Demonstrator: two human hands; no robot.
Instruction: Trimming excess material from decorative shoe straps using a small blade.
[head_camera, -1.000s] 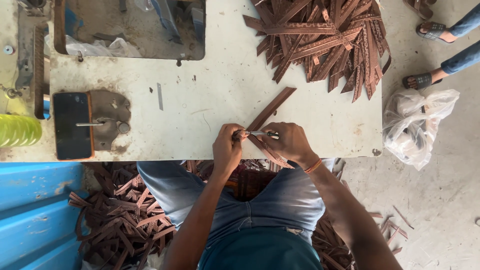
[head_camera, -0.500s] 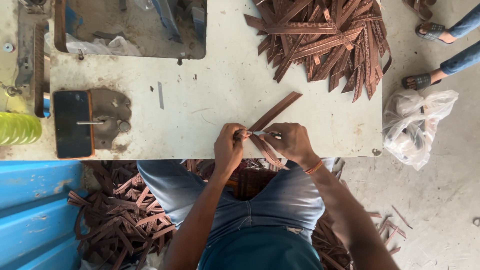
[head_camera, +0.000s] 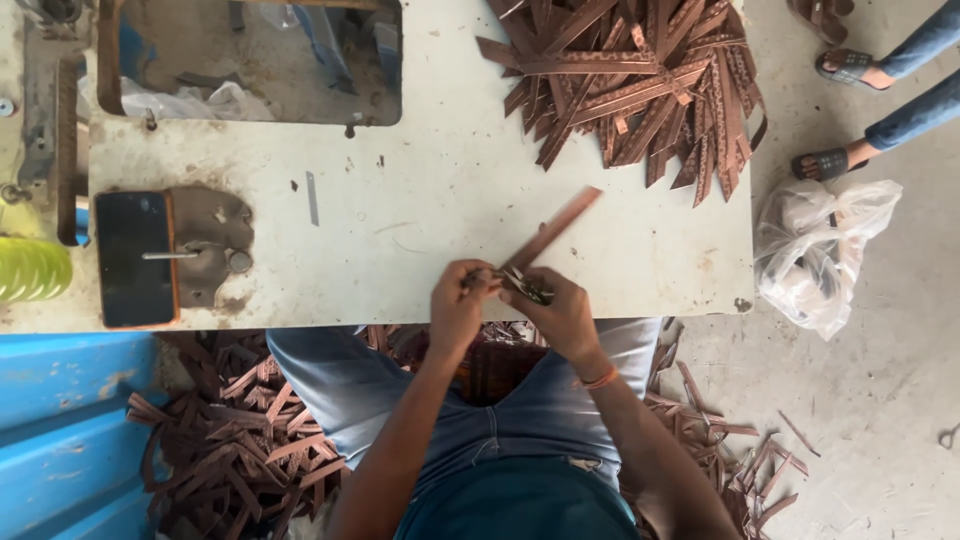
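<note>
Brown strap (head_camera: 553, 229) pinched at its near end between closed fingers of left hand (head_camera: 458, 305) and right hand (head_camera: 560, 312).

The white table (head_camera: 420, 200) is free between the strip pile (head_camera: 630, 80) and the black phone (head_camera: 133, 258); the pile blocks the far right corner.

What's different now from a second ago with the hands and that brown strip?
Little changed. Both hands, left hand and right hand, still pinch the near end of the brown strip at the table edge, with a small metal tool between them. The strip pile stayed put.
</note>
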